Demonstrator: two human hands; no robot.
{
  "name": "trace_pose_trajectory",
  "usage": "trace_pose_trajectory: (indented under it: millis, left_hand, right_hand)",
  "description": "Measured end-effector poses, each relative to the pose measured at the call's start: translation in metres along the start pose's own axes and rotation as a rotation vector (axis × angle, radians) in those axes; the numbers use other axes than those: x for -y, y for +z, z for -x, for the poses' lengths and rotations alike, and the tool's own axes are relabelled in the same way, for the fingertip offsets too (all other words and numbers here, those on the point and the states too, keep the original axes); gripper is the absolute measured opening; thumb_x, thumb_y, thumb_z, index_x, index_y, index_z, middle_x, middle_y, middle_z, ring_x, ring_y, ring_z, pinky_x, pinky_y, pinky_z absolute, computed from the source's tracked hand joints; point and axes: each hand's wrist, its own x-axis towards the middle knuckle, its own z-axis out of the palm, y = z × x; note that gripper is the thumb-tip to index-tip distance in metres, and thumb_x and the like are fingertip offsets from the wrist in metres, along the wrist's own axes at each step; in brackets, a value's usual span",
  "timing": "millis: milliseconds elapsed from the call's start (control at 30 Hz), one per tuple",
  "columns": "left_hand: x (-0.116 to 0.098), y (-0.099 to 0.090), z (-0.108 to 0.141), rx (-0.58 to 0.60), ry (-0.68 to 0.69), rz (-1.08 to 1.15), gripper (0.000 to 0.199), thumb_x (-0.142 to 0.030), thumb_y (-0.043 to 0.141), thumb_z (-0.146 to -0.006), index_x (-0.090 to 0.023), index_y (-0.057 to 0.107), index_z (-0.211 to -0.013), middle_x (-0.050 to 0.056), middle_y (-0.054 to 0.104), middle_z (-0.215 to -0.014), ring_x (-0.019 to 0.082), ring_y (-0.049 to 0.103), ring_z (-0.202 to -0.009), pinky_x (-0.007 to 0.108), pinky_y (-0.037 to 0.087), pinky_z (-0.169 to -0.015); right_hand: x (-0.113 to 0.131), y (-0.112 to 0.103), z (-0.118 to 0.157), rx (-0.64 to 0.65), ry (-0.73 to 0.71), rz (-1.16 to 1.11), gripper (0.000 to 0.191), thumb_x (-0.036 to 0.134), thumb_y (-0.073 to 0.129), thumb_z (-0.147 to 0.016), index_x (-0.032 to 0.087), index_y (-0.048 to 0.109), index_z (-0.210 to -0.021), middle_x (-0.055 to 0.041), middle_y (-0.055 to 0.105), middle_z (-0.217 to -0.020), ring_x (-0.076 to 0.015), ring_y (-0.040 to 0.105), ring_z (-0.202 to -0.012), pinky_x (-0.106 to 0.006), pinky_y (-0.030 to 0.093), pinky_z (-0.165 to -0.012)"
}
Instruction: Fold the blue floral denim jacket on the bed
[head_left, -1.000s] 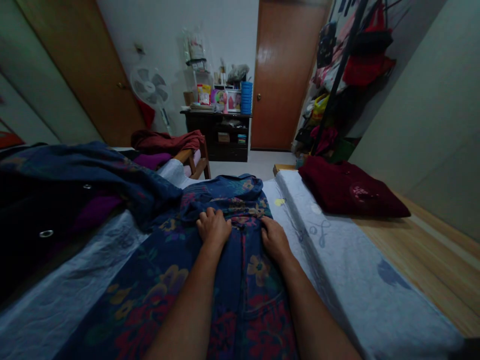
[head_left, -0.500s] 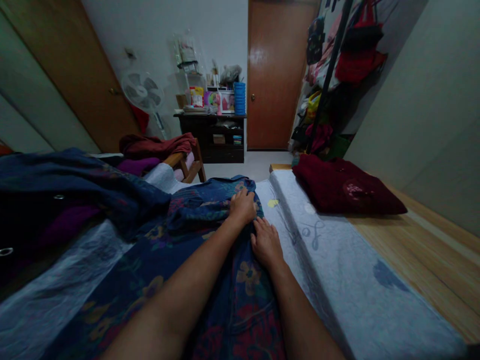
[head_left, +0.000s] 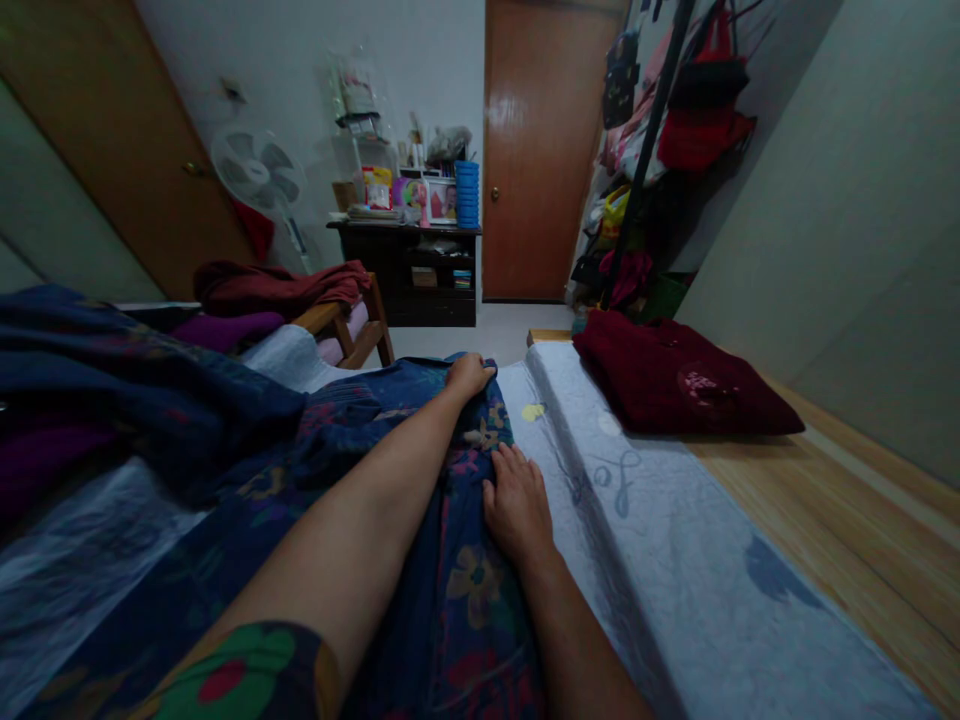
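A long dark blue floral dress [head_left: 409, 600] is spread over the bed, its far end folded over and one sleeve [head_left: 150, 350] stretching out to the left. At its far right corner, my left hand [head_left: 470, 376] is closed on the cloth, fingers curled and partly hidden. My right hand [head_left: 519, 500] lies palm down with extended fingers along the dress's right edge, nearer to me.
The bed has a pale blue sheet [head_left: 645, 560] with a wooden board [head_left: 757, 480] on its right. A folded maroon garment [head_left: 675, 375] lies there. Purple cloth [head_left: 225, 333] and a rust-red cloth [head_left: 277, 287] over a wooden frame [head_left: 369, 345] are at left.
My left hand has reached farther away, to the dress's far corner. My right hand stays by the right edge, now farther from the left one. The view has shifted slightly right.
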Motion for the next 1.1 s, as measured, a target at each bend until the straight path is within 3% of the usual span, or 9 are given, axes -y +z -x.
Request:
trace_pose_trajectory:
  millis: [100,267,433,600,767,900,1100]
  left_hand:
    - [-0.001,-0.003,-0.015,0.028,0.000,0.017,0.036,-0.045,0.055,-0.088,-0.017,0.074,-0.098,0.014,0.073,-0.104,0.025,0.066,-0.097,0.030,0.047,-0.082]
    - [-0.009,-0.004,-0.031,0.062,-0.014,0.025,0.019,-0.028,0.064,-0.081,-0.016,0.074,-0.094,0.010,0.075,-0.096,0.021,0.067,-0.090,0.027,0.048,-0.078]
    - [-0.006,-0.007,-0.033,0.069,-0.041,0.009,0.029,-0.042,0.064,-0.084,-0.016,0.072,-0.095,0.007,0.074,-0.092,0.019,0.068,-0.084,0.025,0.049,-0.073]
    - [0.006,-0.019,-0.026,0.067,-0.057,-0.097,0.029,-0.030,0.079,-0.067,-0.016,0.073,-0.092,0.013,0.073,-0.101,0.029,0.067,-0.098,0.030,0.050,-0.080]
    - [0.005,-0.024,-0.027,0.028,-0.034,-0.153,0.022,-0.023,0.073,-0.072,-0.014,0.075,-0.092,0.018,0.070,-0.110,0.036,0.060,-0.114,0.039,0.046,-0.093]
    - [0.008,-0.023,-0.029,0.029,-0.075,-0.116,0.023,-0.023,0.074,-0.070,-0.012,0.074,-0.090,0.021,0.070,-0.108,0.038,0.062,-0.111,0.040,0.048,-0.090]
    - [0.014,-0.024,-0.036,0.035,-0.104,0.101,0.015,-0.021,0.078,-0.064,-0.016,0.073,-0.076,0.011,0.073,-0.083,0.028,0.068,-0.092,0.029,0.050,-0.079]
  right_hand:
    - [0.000,0.001,0.000,-0.010,0.003,-0.003,0.050,0.027,0.047,-0.090,0.016,0.050,-0.139,-0.0101,0.043,-0.150,-0.0267,0.032,-0.142,-0.048,0.021,-0.117]
    - [0.002,0.001,0.001,-0.027,0.010,-0.002,0.049,0.026,0.047,-0.091,0.017,0.051,-0.139,-0.0092,0.044,-0.150,-0.0258,0.032,-0.142,-0.048,0.021,-0.117]
    - [0.004,-0.001,0.002,-0.021,0.023,0.011,0.049,0.026,0.047,-0.092,0.014,0.050,-0.139,-0.0094,0.044,-0.150,-0.0243,0.032,-0.142,-0.046,0.020,-0.118]
    - [0.004,-0.002,0.002,-0.017,0.022,0.023,0.049,0.026,0.047,-0.092,0.014,0.050,-0.140,-0.0092,0.045,-0.150,-0.0240,0.032,-0.142,-0.045,0.020,-0.118]
    - [0.004,-0.001,0.002,-0.023,0.021,0.022,0.048,0.026,0.049,-0.092,0.016,0.051,-0.139,-0.0091,0.046,-0.149,-0.0238,0.033,-0.142,-0.045,0.021,-0.118]
    - [0.004,0.000,0.002,-0.025,0.026,0.007,0.049,0.026,0.049,-0.092,0.015,0.051,-0.139,-0.0091,0.045,-0.149,-0.0242,0.033,-0.142,-0.045,0.020,-0.118]
    - [0.004,-0.001,0.002,-0.033,0.019,0.017,0.048,0.026,0.049,-0.091,0.016,0.051,-0.138,-0.0094,0.046,-0.149,-0.0239,0.033,-0.141,-0.045,0.020,-0.117]
